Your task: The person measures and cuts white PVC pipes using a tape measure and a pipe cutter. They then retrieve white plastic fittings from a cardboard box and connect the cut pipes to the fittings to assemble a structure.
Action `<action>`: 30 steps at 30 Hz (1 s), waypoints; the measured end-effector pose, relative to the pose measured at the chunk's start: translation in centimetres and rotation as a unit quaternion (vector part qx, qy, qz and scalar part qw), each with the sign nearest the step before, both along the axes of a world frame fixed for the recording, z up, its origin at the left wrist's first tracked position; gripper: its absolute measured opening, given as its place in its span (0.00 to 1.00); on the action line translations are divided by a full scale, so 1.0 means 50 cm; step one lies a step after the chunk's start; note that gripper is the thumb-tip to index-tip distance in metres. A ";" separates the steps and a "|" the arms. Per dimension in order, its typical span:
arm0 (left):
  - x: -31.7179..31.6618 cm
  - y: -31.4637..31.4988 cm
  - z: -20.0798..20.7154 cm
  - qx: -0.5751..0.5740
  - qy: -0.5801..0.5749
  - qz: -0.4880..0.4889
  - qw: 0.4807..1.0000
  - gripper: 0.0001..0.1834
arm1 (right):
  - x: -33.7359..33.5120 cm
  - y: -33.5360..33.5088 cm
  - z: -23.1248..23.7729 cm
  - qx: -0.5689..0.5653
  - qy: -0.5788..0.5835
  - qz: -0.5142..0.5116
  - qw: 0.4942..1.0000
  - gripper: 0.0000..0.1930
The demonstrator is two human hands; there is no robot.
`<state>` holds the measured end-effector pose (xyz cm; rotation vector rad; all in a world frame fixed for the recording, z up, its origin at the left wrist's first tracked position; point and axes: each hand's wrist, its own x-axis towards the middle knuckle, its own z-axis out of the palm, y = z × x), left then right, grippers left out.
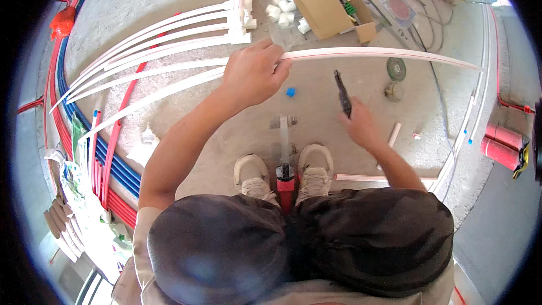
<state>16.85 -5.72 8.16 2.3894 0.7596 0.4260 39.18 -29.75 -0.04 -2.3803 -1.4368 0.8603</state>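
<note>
Currently, I am gripping, left hand (253, 73), 1 long red-striped white pipe (367, 52); it is running crosswise ahead of 2 pale shoes (316, 170). Right hand (361, 125): I am grasping 1 dark hand tool (342, 93); its tip is pointing toward the pipe. On the floor (220, 127): 1 blue piece (291, 92) is lying between the hands; 1 open cardboard box (320, 11) is standing beyond the pipe, beside white fittings (286, 5).

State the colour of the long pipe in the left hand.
The pipe is white, thinly striped in red; head view.
</note>
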 end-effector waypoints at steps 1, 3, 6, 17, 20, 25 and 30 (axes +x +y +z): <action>0.008 -0.003 -0.006 0.006 0.003 0.004 1.000 0.14 | -0.025 0.013 0.008 0.004 0.064 -0.046 0.997 0.23; 0.031 -0.013 -0.029 0.009 0.003 0.004 1.000 0.14 | -0.077 0.047 0.018 0.011 0.162 -0.117 0.980 0.24; 0.056 -0.026 -0.059 0.006 0.012 -0.002 1.000 0.15 | -0.127 0.091 0.021 0.050 0.205 -0.145 0.967 0.25; 0.112 -0.034 -0.097 -0.028 0.034 -0.020 0.999 0.18 | -0.130 0.098 0.002 0.071 0.166 -0.133 0.975 0.26; 0.117 -0.038 -0.110 -0.033 0.031 -0.021 0.999 0.17 | -0.127 0.113 0.014 0.085 0.177 -0.114 0.974 0.25; 0.124 -0.040 -0.115 -0.071 0.019 -0.008 0.997 0.16 | -0.119 0.128 0.011 0.082 0.201 -0.122 0.968 0.24; 0.129 -0.027 -0.133 -0.073 0.019 -0.020 0.997 0.16 | -0.119 0.131 -0.007 0.114 0.194 -0.116 0.967 0.24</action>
